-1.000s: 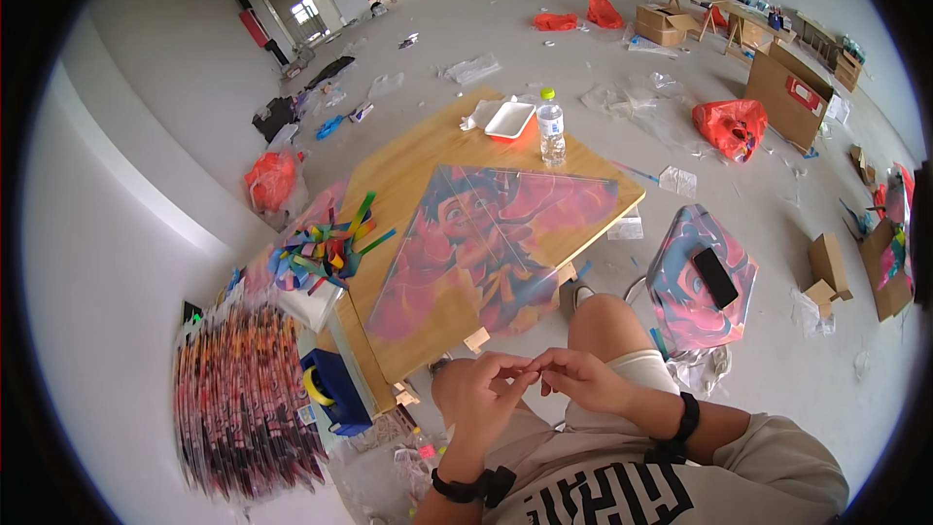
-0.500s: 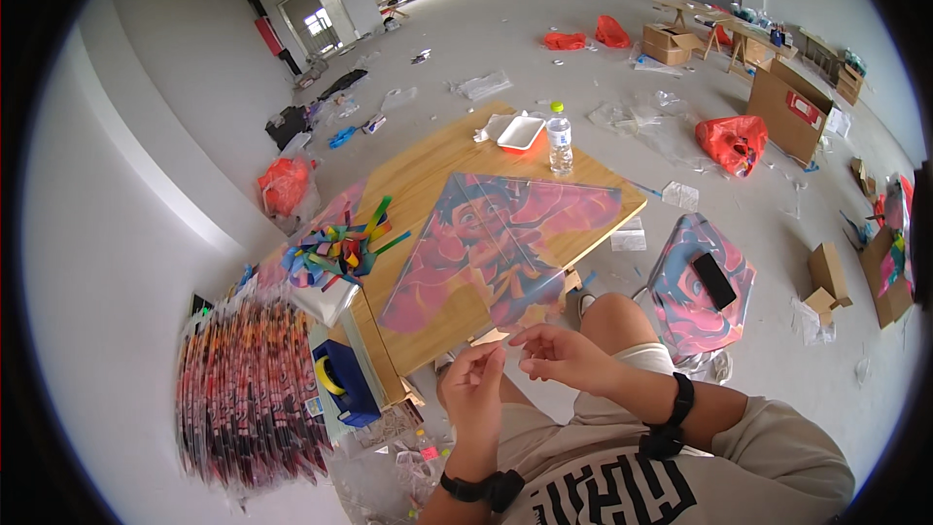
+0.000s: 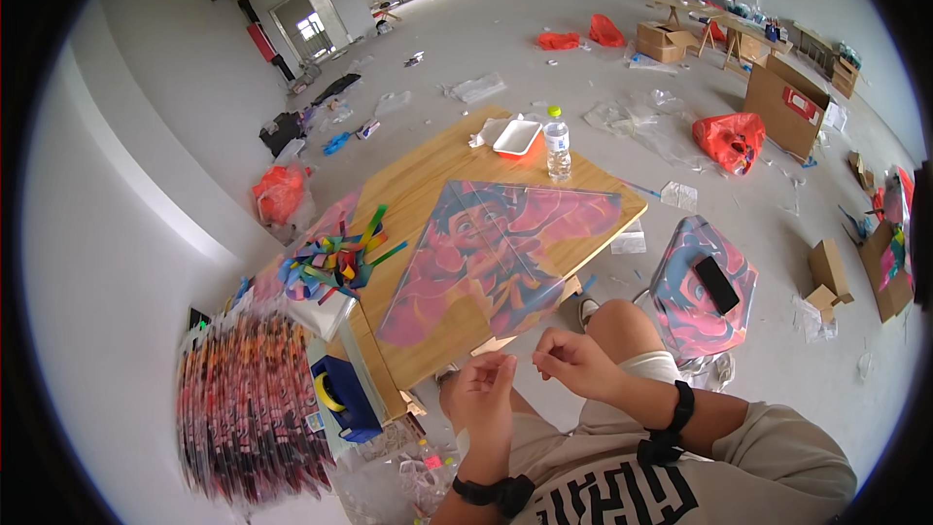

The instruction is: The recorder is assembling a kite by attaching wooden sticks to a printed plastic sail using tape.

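Over my lap, just off the near edge of the wooden table (image 3: 403,170), my two hands are raised close together and a little apart. Thumb and fingertips of my left hand (image 3: 486,391) are pinched together. My right hand (image 3: 577,364) is also closed in a pinch, with its fingers curled. Anything between the fingertips is too small or clear to make out. Nearest to both hands lies a triangular pink and blue printed sheet (image 3: 452,277), flat on the table, with thin straight lines like rods across it.
Colourful ribbons (image 3: 326,264) are heaped at the table's left, above a blue tape dispenser (image 3: 358,406) with yellow tape. Many packed printed bundles (image 3: 248,399) stand left. A water bottle (image 3: 557,148) and tray (image 3: 518,139) sit at the far edge. Right, a phone (image 3: 717,285) rests on a printed-covered stool (image 3: 685,326).
My hands have drawn slightly apart, and the right fingers have curled in more. The things on the table have kept their places; the view has shifted a little.
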Motion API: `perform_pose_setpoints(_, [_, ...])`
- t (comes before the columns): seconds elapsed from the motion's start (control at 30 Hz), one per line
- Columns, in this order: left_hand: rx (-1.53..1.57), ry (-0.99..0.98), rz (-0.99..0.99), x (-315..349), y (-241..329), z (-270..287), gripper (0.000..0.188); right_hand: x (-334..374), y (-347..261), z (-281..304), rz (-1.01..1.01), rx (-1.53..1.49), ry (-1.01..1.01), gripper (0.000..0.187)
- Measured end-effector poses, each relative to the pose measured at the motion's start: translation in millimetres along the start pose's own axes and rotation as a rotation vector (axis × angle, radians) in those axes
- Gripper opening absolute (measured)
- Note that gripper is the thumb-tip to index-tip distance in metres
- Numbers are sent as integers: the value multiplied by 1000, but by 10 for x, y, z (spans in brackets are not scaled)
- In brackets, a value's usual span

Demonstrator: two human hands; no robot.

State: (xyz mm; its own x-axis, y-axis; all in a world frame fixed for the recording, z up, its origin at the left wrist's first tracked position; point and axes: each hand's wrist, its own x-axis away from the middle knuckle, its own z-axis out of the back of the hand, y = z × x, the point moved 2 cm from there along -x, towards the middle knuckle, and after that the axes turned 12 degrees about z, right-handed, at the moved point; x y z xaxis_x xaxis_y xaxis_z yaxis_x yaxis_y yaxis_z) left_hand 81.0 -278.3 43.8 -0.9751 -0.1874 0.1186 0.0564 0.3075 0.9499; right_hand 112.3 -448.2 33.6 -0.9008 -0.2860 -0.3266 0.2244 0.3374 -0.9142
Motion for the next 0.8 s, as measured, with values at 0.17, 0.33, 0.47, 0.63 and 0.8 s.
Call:
perform_pose_setpoints(0.17, [38,-56,54,-238,-151,-83,13,-201,-123,135,174,509,12,16])
perform_pose_setpoints(0.33, [61,7,164,-706,-294,-174,10,-557,-102,319,166,619,48,16])
perform_pose_setpoints(0.47, [1,-41,156,-1257,-464,-259,10,-954,132,550,136,678,71,18])
perform_pose_setpoints(0.63, [-82,10,110,-2049,-682,-335,19,-1595,612,860,68,746,158,20])
perform_pose_setpoints(0.8, [-107,107,191,-2968,-684,-500,25,-2396,1054,1204,-35,790,195,21])
